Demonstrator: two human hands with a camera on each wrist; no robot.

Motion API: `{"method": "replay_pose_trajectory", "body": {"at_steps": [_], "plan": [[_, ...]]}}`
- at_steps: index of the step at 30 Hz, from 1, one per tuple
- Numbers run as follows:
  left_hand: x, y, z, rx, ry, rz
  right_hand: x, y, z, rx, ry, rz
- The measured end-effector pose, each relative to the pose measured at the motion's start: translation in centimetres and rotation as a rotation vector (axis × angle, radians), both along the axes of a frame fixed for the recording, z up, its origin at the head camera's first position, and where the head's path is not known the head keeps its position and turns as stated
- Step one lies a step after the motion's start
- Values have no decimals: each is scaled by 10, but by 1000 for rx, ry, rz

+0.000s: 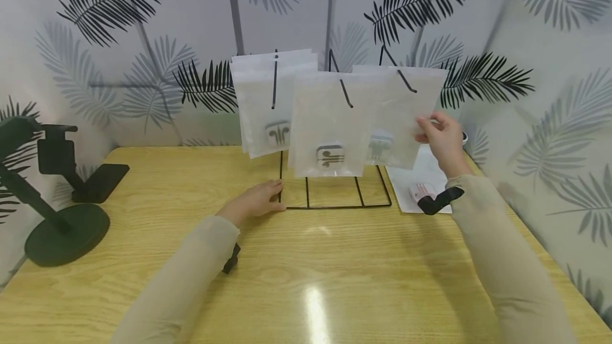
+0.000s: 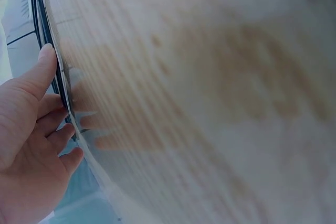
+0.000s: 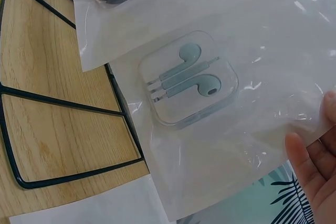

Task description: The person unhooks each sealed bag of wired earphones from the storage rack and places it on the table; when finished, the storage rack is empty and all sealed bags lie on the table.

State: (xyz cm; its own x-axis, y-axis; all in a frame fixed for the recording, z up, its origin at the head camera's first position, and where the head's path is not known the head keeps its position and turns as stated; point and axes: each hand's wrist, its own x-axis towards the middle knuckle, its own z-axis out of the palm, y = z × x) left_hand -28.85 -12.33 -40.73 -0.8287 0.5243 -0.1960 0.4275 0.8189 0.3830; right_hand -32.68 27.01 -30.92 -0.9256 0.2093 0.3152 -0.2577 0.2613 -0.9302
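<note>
My right hand (image 1: 442,139) pinches the right edge of a translucent plastic bag (image 1: 406,115) that hangs on the right hook of a black wire rack (image 1: 334,207). Inside that bag, a clear case holds pale blue earphones (image 3: 191,74). Along the left side of the rack's base, my left hand (image 1: 255,198) rests with its thumb and relaxed fingertips against the wire. More bags hang from the middle and left hooks; the front middle bag (image 1: 315,121) and left bag (image 1: 258,100) each show dark earphones in a case.
Another white bag (image 1: 406,195) with a pinkish case in it lies on the wooden table (image 1: 287,280), right of the rack and under my right wrist. A dark green stand (image 1: 67,235) and a black holder (image 1: 95,185) are at the left. The patterned wall rises behind.
</note>
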Motion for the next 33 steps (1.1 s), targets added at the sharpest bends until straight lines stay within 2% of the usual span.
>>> {"method": "replay_pose_trajectory", "body": {"at_steps": [6,13,17,20,25,33], "plan": [[-1,0,-1,6,-2,5,9,4,-1,-26,37,12],[1,0,-1,2,-3,9,25,8,1,31,80,-4],[2,0,0,3,-2,9,35,9,4,-27,111,33],[2,1,2,5,-8,15,42,10,6,18,125,28],[1,1,2,-3,-17,25,53,11,7,168,135,-15],[2,0,2,-4,-18,21,68,15,9,252,137,-23]]}}
